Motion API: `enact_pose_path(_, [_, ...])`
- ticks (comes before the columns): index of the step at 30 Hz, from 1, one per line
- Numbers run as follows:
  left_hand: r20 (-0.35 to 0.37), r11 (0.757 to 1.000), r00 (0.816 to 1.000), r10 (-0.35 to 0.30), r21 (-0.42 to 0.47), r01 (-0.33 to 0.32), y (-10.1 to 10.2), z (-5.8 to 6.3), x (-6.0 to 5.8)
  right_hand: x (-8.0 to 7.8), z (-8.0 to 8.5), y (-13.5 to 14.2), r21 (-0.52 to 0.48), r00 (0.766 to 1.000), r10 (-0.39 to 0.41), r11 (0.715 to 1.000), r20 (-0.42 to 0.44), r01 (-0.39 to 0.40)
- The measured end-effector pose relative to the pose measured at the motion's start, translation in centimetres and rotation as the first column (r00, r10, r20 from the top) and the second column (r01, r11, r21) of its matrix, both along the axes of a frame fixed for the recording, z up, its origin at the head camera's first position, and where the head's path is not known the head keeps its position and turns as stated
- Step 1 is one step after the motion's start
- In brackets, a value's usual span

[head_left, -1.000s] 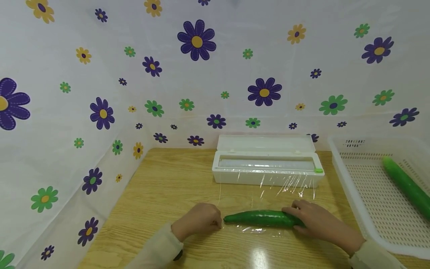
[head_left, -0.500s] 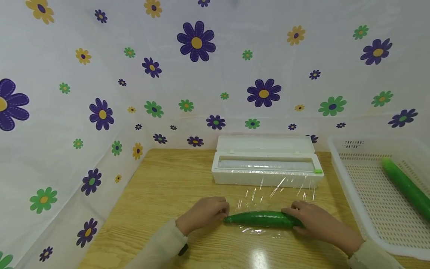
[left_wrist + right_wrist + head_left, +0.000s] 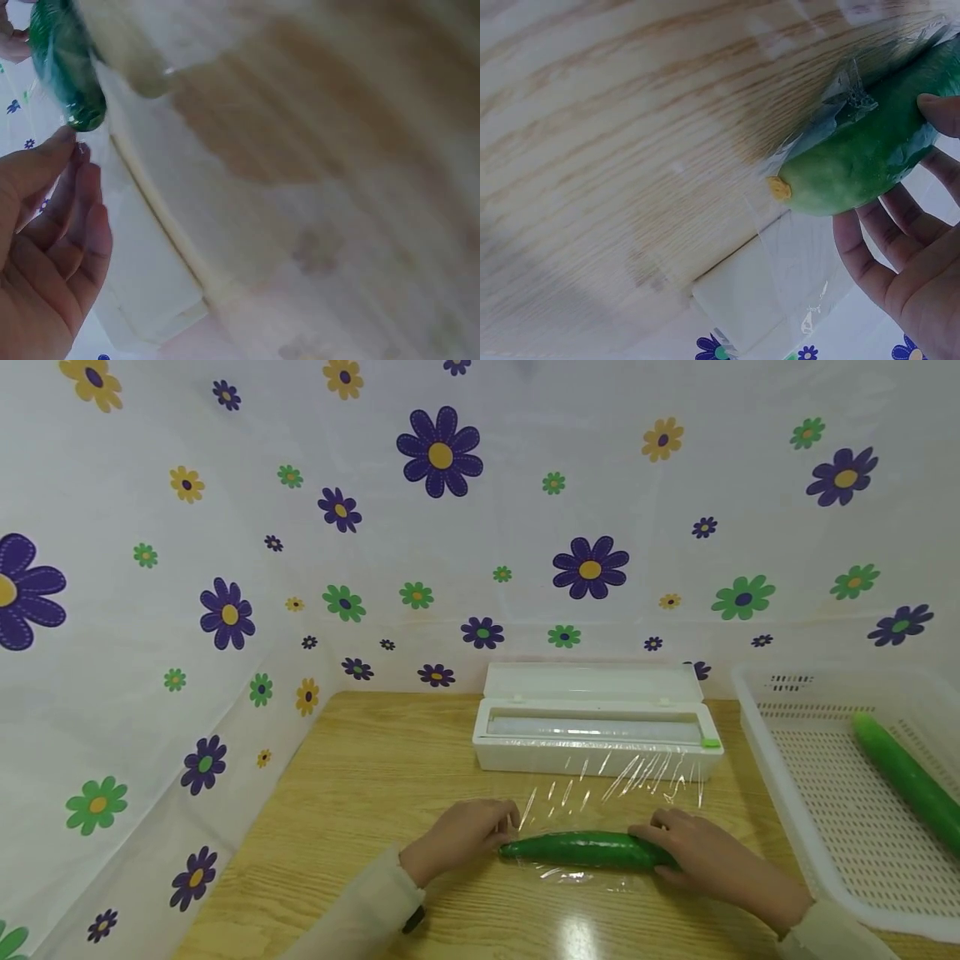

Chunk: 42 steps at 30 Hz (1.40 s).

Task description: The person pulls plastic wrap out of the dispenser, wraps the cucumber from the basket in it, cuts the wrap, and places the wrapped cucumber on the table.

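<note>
A green cucumber (image 3: pixel 585 849) lies crosswise on the table, partly covered by clear cling film (image 3: pixel 577 874). My right hand (image 3: pixel 701 852) grips its right end through the film, thumb on the near side and fingers on the far side. In the right wrist view the cucumber's pale stem end (image 3: pixel 780 187) sticks out past the fingers. At the other end my left hand (image 3: pixel 465 835) pinches the film between thumb and fingertips, close to the cucumber's tip (image 3: pixel 86 116). The film stretches back to a white dispenser box (image 3: pixel 592 756) with its lid up and a roll (image 3: pixel 592 727) inside.
On the right stands a white perforated basket (image 3: pixel 806 852) with another cucumber (image 3: pixel 903 768) in it. Behind the table hangs a white flowered sheet (image 3: pixel 510 510), which also runs along the left side. A green slider (image 3: pixel 711 743) sits on the box's right end.
My left hand has moved a little right and away from me, to the cucumber's tip, its fingers reaching past it. The film's creases have shifted. My right hand and the cucumber stay put.
</note>
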<state>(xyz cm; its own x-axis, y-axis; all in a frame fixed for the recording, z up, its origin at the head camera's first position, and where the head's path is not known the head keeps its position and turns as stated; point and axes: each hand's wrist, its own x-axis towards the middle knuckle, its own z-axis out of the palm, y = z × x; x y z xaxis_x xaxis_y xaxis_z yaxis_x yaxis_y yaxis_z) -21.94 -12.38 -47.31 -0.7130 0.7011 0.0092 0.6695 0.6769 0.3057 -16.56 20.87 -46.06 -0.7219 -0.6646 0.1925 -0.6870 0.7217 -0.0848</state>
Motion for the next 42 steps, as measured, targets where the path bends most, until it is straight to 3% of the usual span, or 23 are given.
enact_pose_path(8, [-0.102, 0.999, 0.994, -0.038, 0.006, 0.039, -0.3, -0.2, 0.5, 0.1, 0.1, -0.1, -0.004, 1.0, 0.003, 1.0, -0.016, -0.003])
enact_pose_path(10, [-0.168, 0.998, 0.984, -0.061, -0.024, 0.058, -0.2, -0.1, 0.6, 0.1, 0.2, -0.1, -0.001, 1.0, -0.005, 1.0, -0.012, 0.005])
enact_pose_path(12, [-0.258, 0.993, 0.96, -0.106, -0.079, 0.088, 0.0, 0.2, 0.9, 0.1, 0.2, -0.1, 0.005, 1.0, -0.012, 1.0, -0.004, 0.012])
enact_pose_path(16, [-0.411, 0.972, 0.894, -0.182, -0.212, 0.1, 0.6, 0.7, 1.6, 0.1, 0.2, -0.2, 0.008, 1.0, -0.016, 1.0, -0.002, 0.016])
enact_pose_path(18, [-0.416, 0.964, 0.892, -0.178, -0.254, 0.074, 0.9, 0.9, 2.1, 0.1, 0.2, -0.2, 0.006, 1.0, -0.015, 1.0, -0.009, 0.015])
enact_pose_path(21, [-0.376, 0.949, 0.915, -0.145, -0.314, 0.021, 1.3, 1.2, 2.6, 0.1, 0.1, -0.2, 0.005, 1.0, -0.013, 1.0, -0.024, 0.014])
enact_pose_path(23, [-0.366, 0.938, 0.921, -0.131, -0.347, -0.004, 1.7, 1.2, 2.8, 0.1, 0.1, -0.2, 0.007, 0.999, -0.023, 1.0, -0.028, 0.023])
enact_pose_path(25, [-0.384, 0.929, 0.914, -0.134, -0.369, -0.019, 1.9, 1.1, 2.8, 0.2, 0.0, -0.2, 0.007, 0.999, -0.025, 1.0, -0.033, 0.025])
enact_pose_path(29, [-0.458, 0.923, 0.875, -0.158, -0.384, -0.035, 2.2, 0.8, 2.9, 0.3, -0.3, -0.4, 0.007, 0.999, -0.03, 1.0, -0.042, 0.03])
enact_pose_path(37, [-0.529, 0.937, 0.833, -0.165, -0.347, -0.035, 2.6, 0.5, 2.9, 0.7, -0.3, 0.3, -0.029, 0.997, -0.073, 0.997, -0.024, 0.073])
enact_pose_path(40, [-0.529, 0.937, 0.834, -0.16, -0.347, -0.04, 2.8, 0.3, 2.8, 1.0, -0.2, 1.0, -0.075, 0.995, -0.093, 0.993, -0.045, 0.089])
enact_pose_path(42, [-0.508, 0.94, 0.849, -0.149, -0.339, -0.038, 2.9, 0.3, 2.8, 1.2, -0.2, 1.5, -0.105, 0.991, -0.099, 0.99, -0.089, 0.089])
